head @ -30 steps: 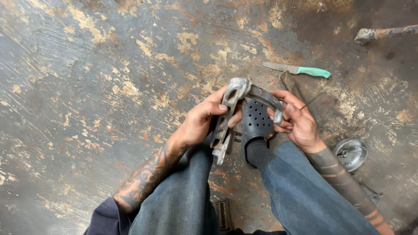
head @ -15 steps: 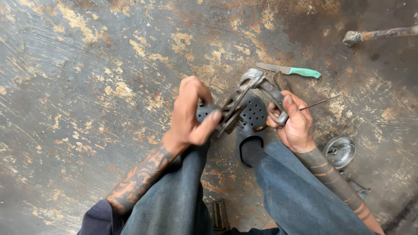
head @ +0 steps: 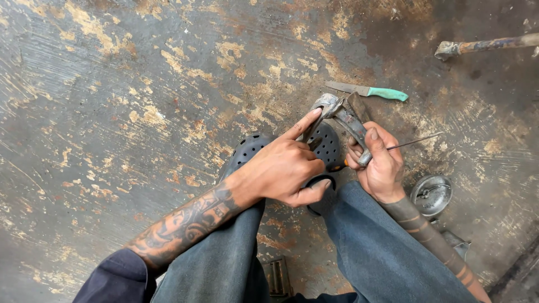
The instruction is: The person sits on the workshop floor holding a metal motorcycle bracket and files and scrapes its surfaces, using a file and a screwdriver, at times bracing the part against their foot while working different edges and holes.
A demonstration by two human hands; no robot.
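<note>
Gripped in the right hand (head: 380, 165) is a grey metal part (head: 347, 119), curved & worn, w/ a rounded lug at its far end; the fingers are clenched round its lower shaft and the thumb is laid along the top. A thin wire (head: 414, 141) is also pinched in that fist, sticking out to the right approx. level. The part is held just above a black perforated clog (head: 328, 147), over the floor betw. the knees.

The left hand (head: 283, 168) is kept mostly curled, nothing clasped in it; its index finger is stretched out and pressed against the lug end of the part, thumb tucked under the palm. Whether anything small is hidden inside the curl can't be told. A second black clog (head: 247, 150) is partly covered by this hand and wrist.

Both forearms are tattooed, and dark blue trouser legs (head: 224, 264) are seen below the hands.

Further out, a knife w/ a green handle (head: 370, 90) is laid on the floor just beyond the part, not touching it. A round metal cap (head: 430, 194) is seen near the right wrist. A rusty rod (head: 488, 46) is lying well apart at top right. The floor (head: 123, 101) is scuffed metal, grey w/ yellowish patches.
</note>
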